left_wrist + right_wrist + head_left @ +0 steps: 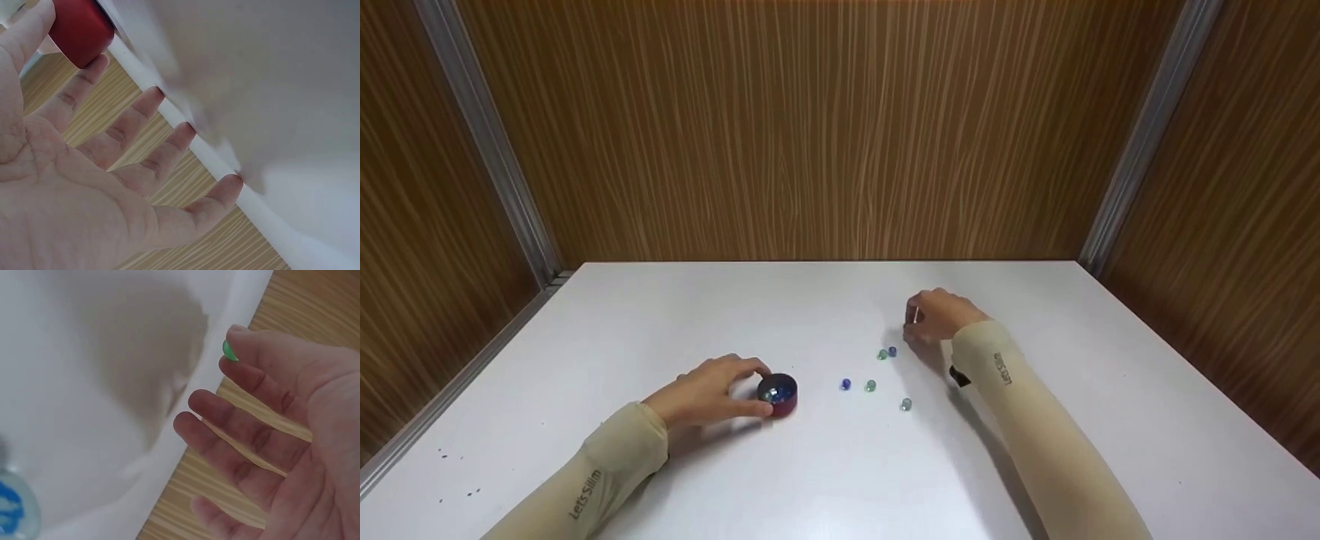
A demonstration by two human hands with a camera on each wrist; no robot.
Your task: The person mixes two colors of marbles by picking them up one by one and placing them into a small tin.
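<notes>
While your right hand (934, 316) pinches a green marble (229, 350) by mere fingertips, it could slip and roll away; your left hand (706, 391) grips the red cup (779, 394).

A plain white worktop (825, 465) is seen, backed by brown walls (810, 127) streaked with pale wood grain and divided by grey metal strips (480, 135). A small cup (781, 394), red outside and dark at the rim, is filled with blue and green glints. At its three o'clock a blue marble (845, 384) and a green marble (870, 385) are shown; a paler green one (905, 404) lies at four o'clock. A green marble (229, 350) is pinched in the right hand (936, 315). Both sleeves (1035, 420) are beige, printed with dark lettering.
</notes>
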